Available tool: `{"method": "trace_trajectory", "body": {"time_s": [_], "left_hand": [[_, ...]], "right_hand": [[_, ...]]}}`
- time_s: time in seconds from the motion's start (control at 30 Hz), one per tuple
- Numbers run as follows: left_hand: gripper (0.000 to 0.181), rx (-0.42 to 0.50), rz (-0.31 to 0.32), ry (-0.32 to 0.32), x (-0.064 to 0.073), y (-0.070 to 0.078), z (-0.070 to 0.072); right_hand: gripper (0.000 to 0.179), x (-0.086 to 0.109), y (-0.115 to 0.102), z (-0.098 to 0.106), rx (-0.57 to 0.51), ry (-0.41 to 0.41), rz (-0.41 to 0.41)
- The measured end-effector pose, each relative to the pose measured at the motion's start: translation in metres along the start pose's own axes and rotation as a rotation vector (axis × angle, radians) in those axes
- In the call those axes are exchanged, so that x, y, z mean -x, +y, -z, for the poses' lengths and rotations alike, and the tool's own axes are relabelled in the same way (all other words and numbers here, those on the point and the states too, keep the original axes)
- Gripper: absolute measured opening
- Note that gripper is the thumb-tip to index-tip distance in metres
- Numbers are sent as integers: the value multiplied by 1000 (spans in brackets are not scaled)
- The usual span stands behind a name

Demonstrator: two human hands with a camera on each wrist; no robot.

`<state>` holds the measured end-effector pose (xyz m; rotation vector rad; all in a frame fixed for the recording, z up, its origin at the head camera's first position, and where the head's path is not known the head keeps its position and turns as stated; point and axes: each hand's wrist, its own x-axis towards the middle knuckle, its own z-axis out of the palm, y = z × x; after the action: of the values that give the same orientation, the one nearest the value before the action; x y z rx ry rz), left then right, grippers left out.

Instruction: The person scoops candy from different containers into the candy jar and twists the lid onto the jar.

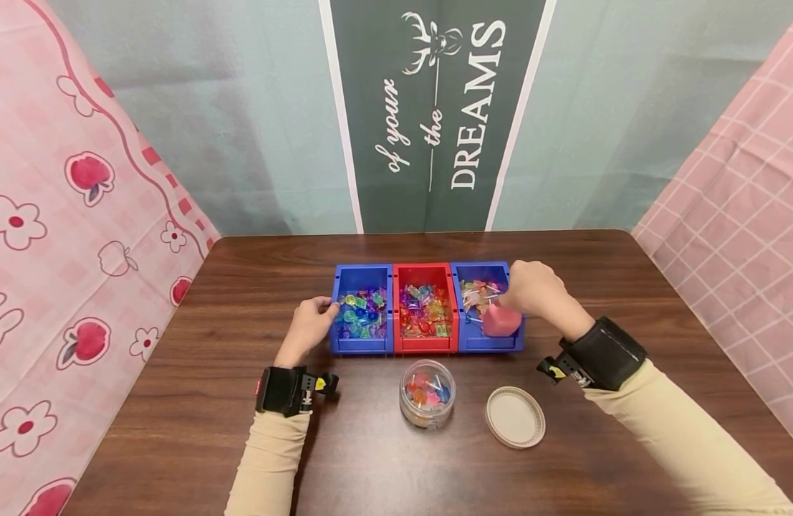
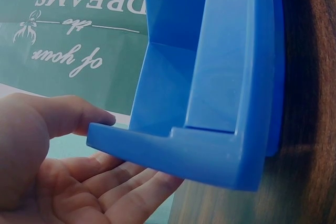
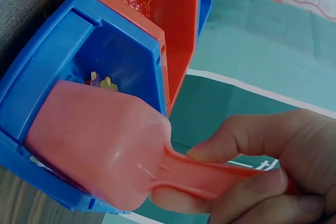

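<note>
My right hand [image 1: 539, 290] grips the handle of a pink scoop [image 3: 100, 140]. The scoop's bowl is down inside the right blue bin [image 1: 480, 272], among small clear-coloured pieces, some with white sticks. In the right wrist view the bowl's underside faces the camera, so its contents are hidden. At the other end of the row, my left hand [image 1: 306, 330] holds the side wall of the left blue bin [image 2: 215, 166], thumb over the edge and fingers outside. Between these stands a red bin [image 1: 422, 274]. The left and red bins hold colourful translucent pieces.
In front of the bins a clear round jar [image 1: 428, 421] stands without its cover, with colourful pieces inside. A pale round lid [image 1: 515, 417] lies to its right on the brown wooden table [image 1: 177, 401]. Hanging cloths surround the table's back and sides.
</note>
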<state>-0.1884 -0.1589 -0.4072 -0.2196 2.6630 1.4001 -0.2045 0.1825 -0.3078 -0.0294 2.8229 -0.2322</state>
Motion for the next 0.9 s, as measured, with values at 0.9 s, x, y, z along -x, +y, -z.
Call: {"method": "trace_trajectory", "body": {"time_s": [0.9], "left_hand": [[39,-5,-4,3,-2,-3,0]], "right_hand": [[37,1,-2,-13,-29,21,-34]]}}
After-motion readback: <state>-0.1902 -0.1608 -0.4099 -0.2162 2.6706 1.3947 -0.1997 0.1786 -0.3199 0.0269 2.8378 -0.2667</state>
